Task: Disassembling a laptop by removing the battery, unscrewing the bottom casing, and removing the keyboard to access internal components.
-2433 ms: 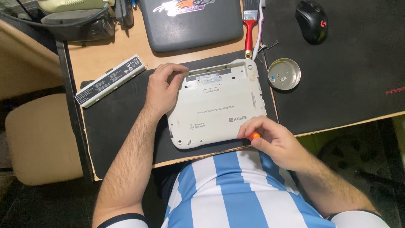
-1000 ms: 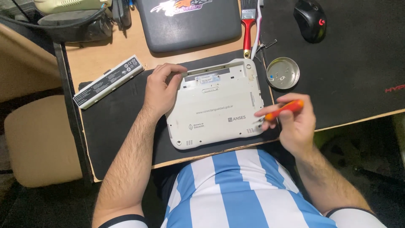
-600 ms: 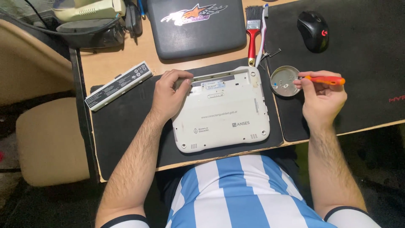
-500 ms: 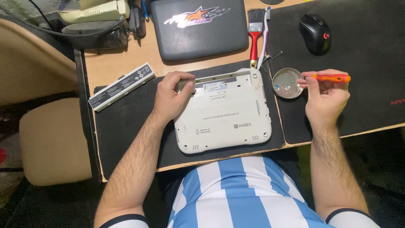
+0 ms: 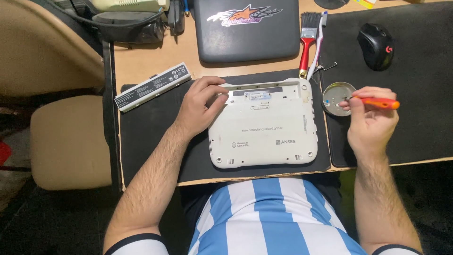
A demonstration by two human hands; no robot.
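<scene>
Cluttered tabletop [image 5: 141, 61], upturned white netbook [image 5: 264, 123] laid centre on black mat [image 5: 155, 137].
Left hand [image 5: 200, 106] was pressed flat on netbook's top-left corner; orange screwdriver [image 5: 377, 102] was pinched in right hand [image 5: 370, 120], tip over small metal dish [image 5: 336, 98]; screw drop-off judged, remaining screws next.

White rectangular label strip [image 5: 170, 74] is seen on the long battery pack [image 5: 152, 87] at desk left. Small white sticker [image 5: 255, 96] is fixed in the battery bay of the upturned white laptop [image 5: 264, 125]. Flame-coloured star decal [image 5: 245, 15] is seen on the dark case [image 5: 245, 35] above.
</scene>
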